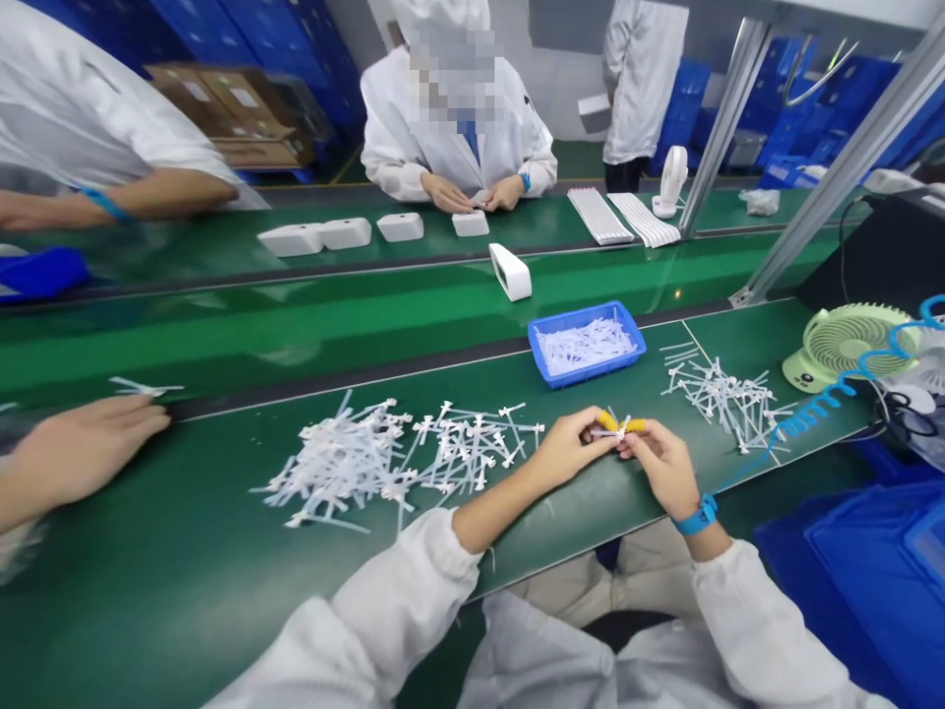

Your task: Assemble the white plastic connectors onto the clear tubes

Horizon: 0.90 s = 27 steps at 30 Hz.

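My left hand (570, 449) and my right hand (664, 467) meet above the green bench, fingers closed on one small white piece with translucent strips (621, 430). Yellow covers sit on some of the fingertips. The fingers hide part of the piece. To the left of my hands lie a large pile of similar strip pieces (340, 458) and a looser pile (472, 443). Another scatter of them (727, 399) is on the right. Behind my hands stands a blue tray (553, 379) full of loose translucent strips. A blue band (698, 515) circles my right wrist.
A green fan (856, 345) and a coiled blue cord (827, 399) are at the right. Behind the bench, a white housing (511, 273) rests on the green conveyor (332, 320). A co-worker's hand (95, 443) is at the left, near another strip piece. Opposite, another person handles white parts.
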{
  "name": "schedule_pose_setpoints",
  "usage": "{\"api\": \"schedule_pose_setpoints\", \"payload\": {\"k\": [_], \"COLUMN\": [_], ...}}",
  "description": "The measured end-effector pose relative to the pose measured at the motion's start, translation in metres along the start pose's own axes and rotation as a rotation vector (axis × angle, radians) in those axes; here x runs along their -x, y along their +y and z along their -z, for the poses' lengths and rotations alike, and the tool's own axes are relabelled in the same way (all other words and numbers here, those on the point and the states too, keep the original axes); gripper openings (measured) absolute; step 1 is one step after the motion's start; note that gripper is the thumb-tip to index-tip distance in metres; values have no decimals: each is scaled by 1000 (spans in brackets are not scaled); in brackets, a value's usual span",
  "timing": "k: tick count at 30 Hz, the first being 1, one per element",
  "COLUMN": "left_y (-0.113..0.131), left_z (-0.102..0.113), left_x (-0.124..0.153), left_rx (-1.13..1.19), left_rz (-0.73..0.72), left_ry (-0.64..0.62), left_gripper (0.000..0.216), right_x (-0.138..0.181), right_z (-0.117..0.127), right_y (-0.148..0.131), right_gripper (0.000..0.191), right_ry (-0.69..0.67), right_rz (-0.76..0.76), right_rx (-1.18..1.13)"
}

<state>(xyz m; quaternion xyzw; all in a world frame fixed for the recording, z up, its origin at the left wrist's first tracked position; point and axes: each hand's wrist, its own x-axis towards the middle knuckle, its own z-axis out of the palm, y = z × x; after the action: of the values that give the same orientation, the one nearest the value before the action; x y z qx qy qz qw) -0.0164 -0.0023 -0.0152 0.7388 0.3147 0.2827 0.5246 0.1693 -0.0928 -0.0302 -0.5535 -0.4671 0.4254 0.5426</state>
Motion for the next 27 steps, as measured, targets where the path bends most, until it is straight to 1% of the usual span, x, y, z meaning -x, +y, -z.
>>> {"api": "schedule_pose_setpoints", "payload": {"k": [5, 10, 15, 18, 21, 24, 27], "left_y": [4, 7, 6, 5, 5, 4, 2], "left_z": [-1, -4, -5, -4, -2, 0, 0], "left_x": [2, 6, 9, 9, 8, 7, 7], "left_rx": [-48, -111, -165, -151, -121, -105, -100], "left_rz": [-42, -125, -193, -227, -228, -199, -186], "left_ry": [12, 57, 77, 62, 29, 4, 6], "left_gripper": [20, 14, 12, 12, 14, 15, 16], "right_x": [1, 1, 3, 3, 3, 3, 1], "right_z": [2, 3, 4, 4, 5, 6, 5], "right_y": [1, 2, -2, -6, -8, -8, -8], "right_gripper": [34, 28, 23, 19, 17, 17, 20], "right_ry": [-4, 13, 18, 14, 5, 5, 13], "right_rz": [-29, -48, -30, -7, 16, 25, 30], "right_rx": [-27, -75, -41, -3, 39, 68, 106]}}
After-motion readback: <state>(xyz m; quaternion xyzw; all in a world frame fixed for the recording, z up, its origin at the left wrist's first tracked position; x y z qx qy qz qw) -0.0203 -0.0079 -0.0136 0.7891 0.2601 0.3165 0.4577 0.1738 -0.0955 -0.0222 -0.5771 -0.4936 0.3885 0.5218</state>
